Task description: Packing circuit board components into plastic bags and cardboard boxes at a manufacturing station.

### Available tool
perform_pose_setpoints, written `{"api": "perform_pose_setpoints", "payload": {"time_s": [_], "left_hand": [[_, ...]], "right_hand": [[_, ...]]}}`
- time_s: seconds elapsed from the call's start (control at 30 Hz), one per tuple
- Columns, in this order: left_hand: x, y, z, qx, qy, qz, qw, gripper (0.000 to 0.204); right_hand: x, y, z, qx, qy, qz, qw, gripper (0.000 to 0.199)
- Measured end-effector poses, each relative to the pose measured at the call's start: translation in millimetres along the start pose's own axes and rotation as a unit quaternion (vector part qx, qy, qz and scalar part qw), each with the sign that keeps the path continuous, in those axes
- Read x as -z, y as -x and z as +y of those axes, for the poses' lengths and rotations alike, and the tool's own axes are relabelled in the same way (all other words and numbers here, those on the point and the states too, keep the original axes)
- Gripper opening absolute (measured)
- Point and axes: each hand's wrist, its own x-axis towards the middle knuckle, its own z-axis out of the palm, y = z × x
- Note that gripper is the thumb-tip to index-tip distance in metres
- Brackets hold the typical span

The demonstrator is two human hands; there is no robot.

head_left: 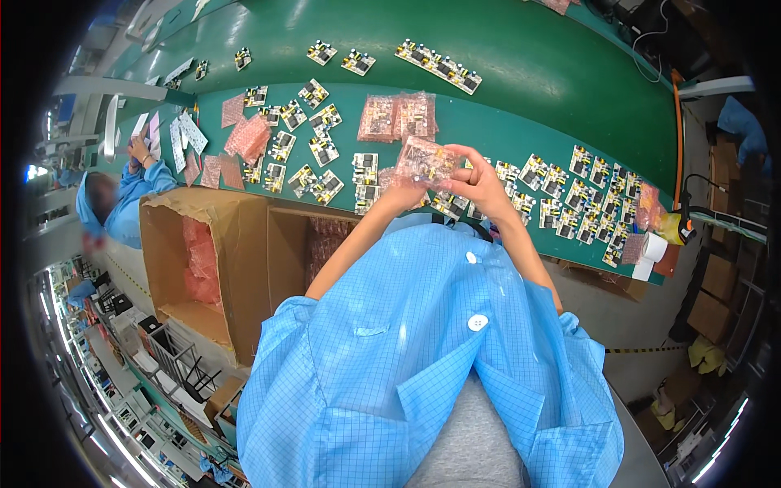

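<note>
Between my two hands, above the front of the green table, is a circuit board in a pink bubble-wrap bag (pixel 429 162). My right hand (pixel 480 185) grips the bag's right edge, thumb and fingers closed on it. At the lower left corner, my left hand (pixel 404 193) closes on the bag, its fingers partly hidden by it. Just behind lie bagged circuit boards (pixel 399 116) in two side-by-side groups. Bare circuit boards (pixel 365 169) stand in a column left of my hands, and many more boards (pixel 590 199) spread out to the right.
Empty-looking pink bubble bags (pixel 247 137) lie at left among loose boards. Below the table edge stand open cardboard boxes (pixel 232 276), with pink wrap inside. A tape roll (pixel 653 246) sits at the right end. A co-worker in blue (pixel 122 203) works at far left.
</note>
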Motion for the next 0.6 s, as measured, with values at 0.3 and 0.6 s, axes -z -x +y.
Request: {"api": "perform_pose_setpoints", "payload": {"time_s": [0.3,0.6], "left_hand": [[-8,18,34,-0.083,0.415,-0.042,0.905,0.049],[-8,-5,22,0.033,0.427,0.096,0.898,0.027]], "right_hand": [[4,-3,-6,-0.002,0.015,0.06,0.998,0.061],[4,-6,21,0.004,0.042,0.172,0.984,0.061]]}}
